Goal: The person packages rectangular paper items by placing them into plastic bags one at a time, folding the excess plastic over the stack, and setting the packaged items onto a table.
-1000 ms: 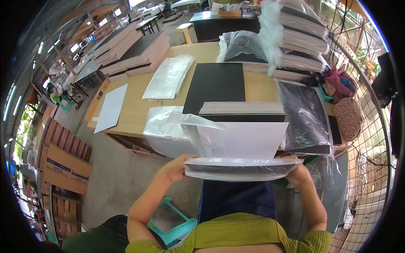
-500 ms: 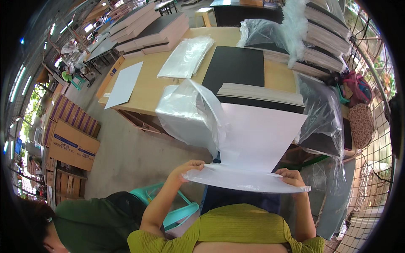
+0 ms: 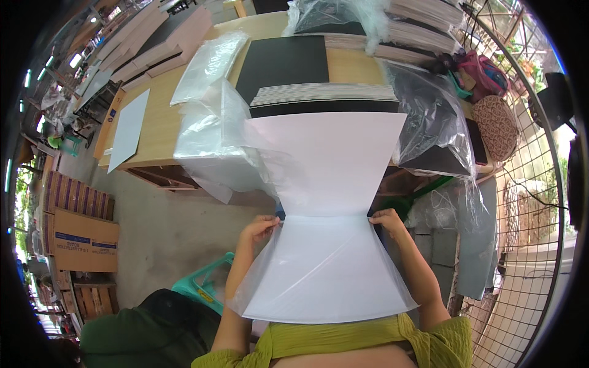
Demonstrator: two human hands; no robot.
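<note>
A white board [image 3: 328, 270] in a clear plastic bag [image 3: 245, 288] slopes down toward my body, the film jutting past its side edges. My left hand [image 3: 264, 227] is closed on the bag at its far left corner. At the far right corner my right hand [image 3: 386, 221] pinches the bag the same way; the film hides how much board is under the fingers. Just beyond, a white sheet [image 3: 331, 153] slants down from a stack of boards [image 3: 325, 93] at the table edge, meeting the bagged board between my hands. Loose clear bags [image 3: 211, 144] hang beside it on the left.
A black board [image 3: 285, 61] and a plastic-wrapped white pack [image 3: 205, 64] lie on the wooden table [image 3: 353, 58]. Plastic-covered black boards [image 3: 423, 110] are at right, near a wire fence [image 3: 527, 214]. A green stool [image 3: 205, 279] and a person in dark green [image 3: 135, 334] are at left.
The bagged board has swung from nearly edge-on to showing its broad face, its near edge now close to my body. My hands are higher in view; the whole scene has shifted left.
</note>
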